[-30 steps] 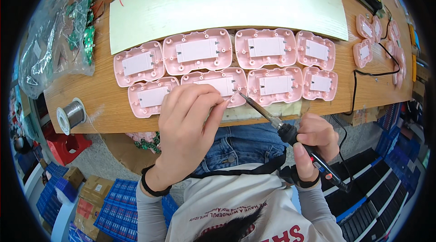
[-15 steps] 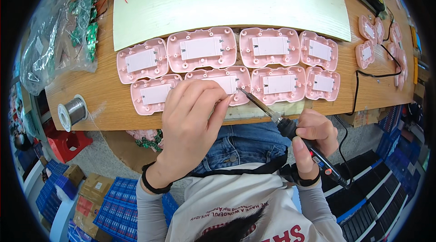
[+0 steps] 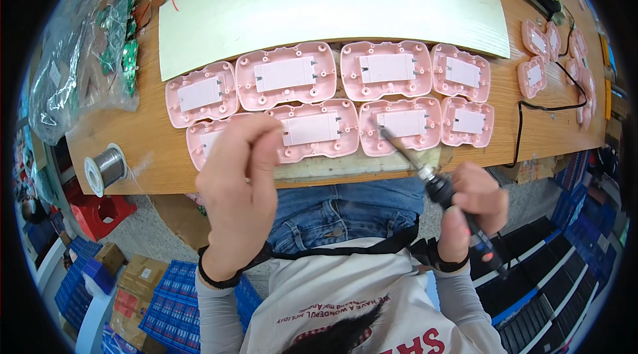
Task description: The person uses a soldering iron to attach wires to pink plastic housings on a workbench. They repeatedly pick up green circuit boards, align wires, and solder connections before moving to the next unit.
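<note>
Two rows of pink plastic housings, open side up, lie on the wooden table, each with a paler battery compartment and small metal contacts. My right hand (image 3: 477,204) grips a soldering iron (image 3: 441,189) by its dark handle. Its tip reaches the left end of the compartment in a front-row housing (image 3: 401,145); whether it touches is unclear. My left hand (image 3: 240,188), blurred, is closed in a pinch over the front-left housing (image 3: 198,145), beside another front-row housing (image 3: 332,145). What lies between its fingertips is too small to make out.
A solder wire spool (image 3: 106,168) stands at the table's left edge. Behind the housings lies a pale board (image 3: 332,5). A clear plastic bag (image 3: 73,68) and green circuit boards (image 3: 129,55) are at left. Smaller pink parts (image 3: 531,75) and a black cable (image 3: 520,128) lie at right.
My left hand has drawn back leftward from the middle front-row housing, still pinched. The soldering iron has shifted right, its tip moving from that housing to the one on its right.
</note>
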Action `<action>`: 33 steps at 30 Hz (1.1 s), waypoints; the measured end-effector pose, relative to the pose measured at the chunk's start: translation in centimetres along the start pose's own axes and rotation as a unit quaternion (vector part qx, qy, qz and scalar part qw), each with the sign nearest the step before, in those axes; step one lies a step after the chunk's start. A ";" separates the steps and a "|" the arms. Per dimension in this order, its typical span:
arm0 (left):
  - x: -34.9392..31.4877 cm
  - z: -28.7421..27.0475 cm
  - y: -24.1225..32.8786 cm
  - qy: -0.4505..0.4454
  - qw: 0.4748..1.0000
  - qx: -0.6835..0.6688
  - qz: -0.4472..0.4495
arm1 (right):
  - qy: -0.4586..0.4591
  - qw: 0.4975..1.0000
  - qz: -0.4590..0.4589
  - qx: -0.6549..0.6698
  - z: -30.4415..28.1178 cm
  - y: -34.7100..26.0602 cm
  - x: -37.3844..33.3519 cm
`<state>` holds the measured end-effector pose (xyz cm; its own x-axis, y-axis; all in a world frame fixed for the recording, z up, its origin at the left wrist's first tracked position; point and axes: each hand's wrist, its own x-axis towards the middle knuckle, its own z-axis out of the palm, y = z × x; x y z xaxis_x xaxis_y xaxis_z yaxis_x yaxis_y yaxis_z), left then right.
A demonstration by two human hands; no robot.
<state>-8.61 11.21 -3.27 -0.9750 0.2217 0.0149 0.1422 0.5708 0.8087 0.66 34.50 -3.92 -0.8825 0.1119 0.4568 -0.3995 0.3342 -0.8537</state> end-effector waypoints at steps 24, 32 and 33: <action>6.9 6.9 3.8 -0.061 0.979 0.067 0.184 | 0.127 0.983 0.125 0.045 -3.3 3.5 2.6; 7.0 6.9 3.7 -0.069 0.977 0.068 0.192 | 0.132 0.982 0.128 0.050 -3.1 3.7 2.6; 7.1 6.9 3.7 -0.068 0.975 0.071 0.198 | 0.131 0.981 0.133 0.047 -3.1 3.6 2.7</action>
<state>-13.81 20.32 -4.19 -0.8091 0.5434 0.2236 0.5339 0.5209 0.6660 -2.35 38.88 -4.97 -0.8690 0.4247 0.2538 -0.1967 0.1742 -0.9649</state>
